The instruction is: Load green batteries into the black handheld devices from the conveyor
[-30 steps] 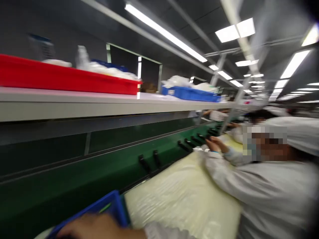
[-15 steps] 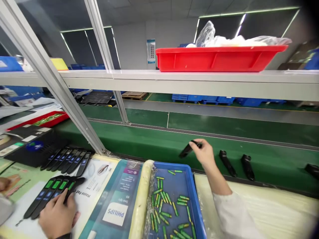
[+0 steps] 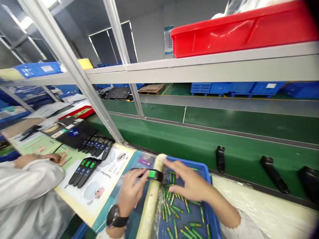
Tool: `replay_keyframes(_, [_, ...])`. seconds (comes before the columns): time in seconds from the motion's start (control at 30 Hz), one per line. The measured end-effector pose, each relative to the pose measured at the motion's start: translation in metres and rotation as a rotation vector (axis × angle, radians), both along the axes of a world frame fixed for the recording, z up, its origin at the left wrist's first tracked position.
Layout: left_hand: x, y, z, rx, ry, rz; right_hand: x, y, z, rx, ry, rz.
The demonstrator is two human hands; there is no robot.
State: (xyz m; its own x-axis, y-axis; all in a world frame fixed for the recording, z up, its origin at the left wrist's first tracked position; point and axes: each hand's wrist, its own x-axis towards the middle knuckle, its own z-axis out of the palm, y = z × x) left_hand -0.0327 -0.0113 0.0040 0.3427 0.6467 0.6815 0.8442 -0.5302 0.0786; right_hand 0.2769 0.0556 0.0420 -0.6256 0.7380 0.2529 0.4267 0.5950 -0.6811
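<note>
My left hand [image 3: 132, 191], with a black watch on its wrist, grips a slim black handheld device [image 3: 156, 175] with a lit green screen. The device lies level above the pale yellow padded edge beside the blue tray. Nothing is in my right hand [image 3: 190, 182]; its fingers are apart, close to the device's far end and above the blue tray [image 3: 208, 176]. In that tray lie many green cylinders [image 3: 176, 209] with gold ends, like small batteries. Left of my hands, several similar devices with green screens [image 3: 84, 171] rest on a printed mat.
Black devices [image 3: 220, 159] sit spaced out on the green belt [image 3: 239, 152]. More devices [image 3: 96, 146] line up beside a black box at the left. Another person's sleeve [image 3: 32, 176] and hand rest on the mat. A metal post [image 3: 94, 99] and a shelf with a red bin [image 3: 236, 30] stand ahead.
My left hand has lifted a device from the mat and carried it right. My right hand has let go of its black device, now on the belt, and come back over the tray.
</note>
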Motion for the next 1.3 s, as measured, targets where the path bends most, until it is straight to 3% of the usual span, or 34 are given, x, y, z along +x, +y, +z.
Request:
replay_keyframes(0.07, [0.029, -0.001, 0.004, -0.007, -0.016, -0.065, -0.025, -0.019, -0.002, 0.021, -0.021, 0.157])
replay_keyframes(0.17, [0.021, 0.001, -0.002, -0.011, -0.107, 0.034, -0.027, -0.022, -0.001, 0.157, -0.033, 0.022])
replay_keyframes(0.27, [-0.041, 0.010, -0.014, -0.028, -0.170, 0.293, -0.006, -0.014, 0.003, 0.379, 0.059, -0.208])
replay_keyframes(0.37, [-0.126, 0.018, -0.025, -0.121, -0.186, 0.721, 0.002, -0.011, 0.000, 0.555, 0.216, -0.474])
replay_keyframes(0.4, [-0.151, 0.019, -0.027, -0.177, -0.184, 0.910, 0.001, -0.011, -0.003, 0.554, 0.215, -0.486])
replay_keyframes(0.47, [-0.192, 0.018, -0.031, -0.232, -0.204, 1.086, -0.004, -0.009, -0.004, 0.460, 0.127, -0.394])
replay_keyframes(0.53, [-0.216, 0.013, -0.032, -0.292, -0.200, 1.131, -0.001, -0.004, 0.001, 0.340, 0.063, -0.349])
replay_keyframes(0.67, [-0.241, -0.001, -0.042, -0.342, -0.143, 1.118, 0.042, 0.024, 0.017, 0.243, 0.294, -0.747])
replay_keyframes(0.73, [-0.249, -0.008, -0.050, -0.322, -0.108, 1.086, 0.070, 0.044, 0.015, 0.140, 0.238, -0.925])
replay_keyframes(0.8, [-0.252, -0.012, -0.057, -0.267, -0.073, 1.001, 0.092, 0.065, 0.004, 0.002, 0.046, -1.027])
replay_keyframes(0.87, [-0.243, -0.014, -0.061, -0.170, -0.066, 0.858, 0.104, 0.083, -0.011, -0.105, -0.122, -1.085])
replay_keyframes(0.93, [-0.215, -0.015, -0.059, -0.075, -0.109, 0.688, 0.107, 0.092, -0.021, -0.160, -0.233, -1.123])
replay_keyframes(1.07, [-0.116, -0.015, -0.033, 0.009, -0.225, 0.343, 0.087, 0.078, -0.017, -0.131, -0.374, -1.080])
replay_keyframes(1.13, [-0.063, -0.013, -0.017, -0.023, -0.214, 0.137, 0.059, 0.055, -0.008, -0.089, -0.338, -0.813])
replay_keyframes(1.2, [-0.020, -0.010, -0.005, -0.096, -0.211, 0.000, 0.024, 0.025, 0.001, -0.105, -0.210, -0.351])
replay_keyframes(1.27, [0.010, -0.007, 0.001, -0.140, -0.226, -0.100, -0.010, -0.004, 0.008, -0.150, -0.085, 0.032])
replay_keyframes(1.3, [0.019, -0.006, 0.002, -0.154, -0.238, -0.140, -0.023, -0.016, 0.010, -0.160, -0.049, 0.127])
